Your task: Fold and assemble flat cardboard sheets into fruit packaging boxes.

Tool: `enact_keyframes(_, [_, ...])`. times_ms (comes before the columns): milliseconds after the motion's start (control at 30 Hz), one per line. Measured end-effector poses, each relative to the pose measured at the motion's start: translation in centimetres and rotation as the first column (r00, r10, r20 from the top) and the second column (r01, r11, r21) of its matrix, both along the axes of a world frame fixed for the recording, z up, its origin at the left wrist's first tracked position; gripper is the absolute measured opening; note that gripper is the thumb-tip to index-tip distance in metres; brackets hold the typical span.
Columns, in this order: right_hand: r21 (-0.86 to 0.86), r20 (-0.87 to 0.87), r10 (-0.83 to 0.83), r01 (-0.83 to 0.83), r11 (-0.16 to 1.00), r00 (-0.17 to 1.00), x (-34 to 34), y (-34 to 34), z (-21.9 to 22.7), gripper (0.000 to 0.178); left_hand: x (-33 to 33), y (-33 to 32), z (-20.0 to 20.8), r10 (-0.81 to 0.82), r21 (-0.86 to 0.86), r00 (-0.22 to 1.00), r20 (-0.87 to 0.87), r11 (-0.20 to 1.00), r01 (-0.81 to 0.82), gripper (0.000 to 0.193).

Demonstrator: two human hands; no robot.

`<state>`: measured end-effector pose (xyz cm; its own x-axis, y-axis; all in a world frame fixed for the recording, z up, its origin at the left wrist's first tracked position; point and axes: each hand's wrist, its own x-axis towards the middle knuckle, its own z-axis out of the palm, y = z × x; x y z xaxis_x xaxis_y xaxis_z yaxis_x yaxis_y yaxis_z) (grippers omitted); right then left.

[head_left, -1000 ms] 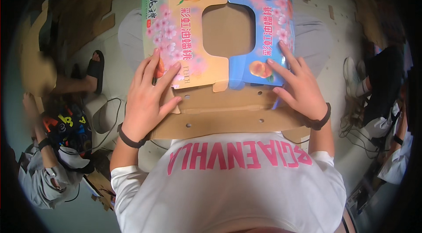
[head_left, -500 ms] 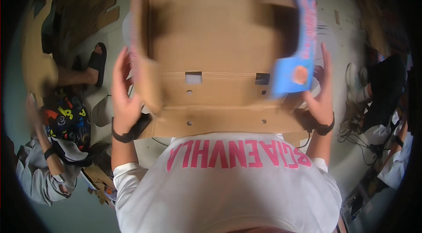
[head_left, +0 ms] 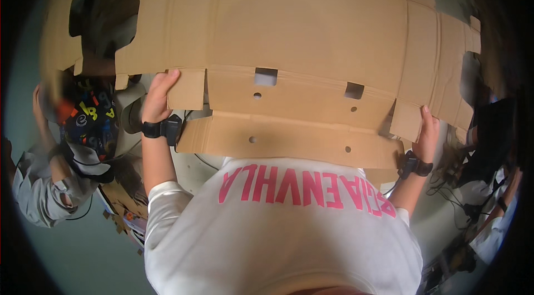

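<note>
A large brown cardboard box blank lies spread out in front of me, its side panels folded outward and nearly flat. It has rectangular slots and small round holes along its near part. My left hand grips a small flap at the near left, thumb on top and the other fingers hidden beneath. At the near right, my right hand holds the matching flap by its edge, thumb showing on top. The near strip of the cardboard bends up close to my shirt. Both wrists carry black bands.
To the left, a person in dark patterned shorts sits close, near another piece of cardboard. Another person's dark clothing shows on the right. Cables lie on the floor at the right.
The upright side walls have swung outward and down, so their printed blue faces no longer show. Both hands have moved with the flaps, the right one outward and nearer to me.
</note>
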<state>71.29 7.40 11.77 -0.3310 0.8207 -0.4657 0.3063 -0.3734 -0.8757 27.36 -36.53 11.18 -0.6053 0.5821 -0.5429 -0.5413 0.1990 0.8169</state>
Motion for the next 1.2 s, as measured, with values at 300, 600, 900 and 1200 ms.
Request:
enact_keyframes(300, [0.039, 0.086, 0.032, -0.035, 0.999, 0.996, 1.2, 1.4, -0.7, 0.033, 0.1, 1.7, 0.0, -0.102, 0.141, 0.987, 0.123, 0.986, 0.084, 0.041])
enact_keyframes(600, [0.083, 0.302, 0.355, -0.395, 0.915, 0.885, 8.2, 4.7, 1.6, 0.053, -1.1, 1.1, 0.0, -0.263, -0.052, 0.956, 0.13, 0.961, 0.271, 0.053])
enact_keyframes(900, [-0.132, 0.054, 0.549, -0.539, 0.832, 0.834, 10.3, -1.3, 1.6, 0.059, -4.4, -0.2, -1.6, -0.68, 0.026, 0.711, 0.178, 0.726, 0.687, 0.053])
enact_keyframes(1200, [0.009, -0.026, 0.382, -0.382, 0.924, 0.924, 9.1, -1.7, 4.4, 0.022, -3.0, -0.8, -2.5, -0.595, 0.071, 0.801, 0.069, 0.804, 0.591, 0.049])
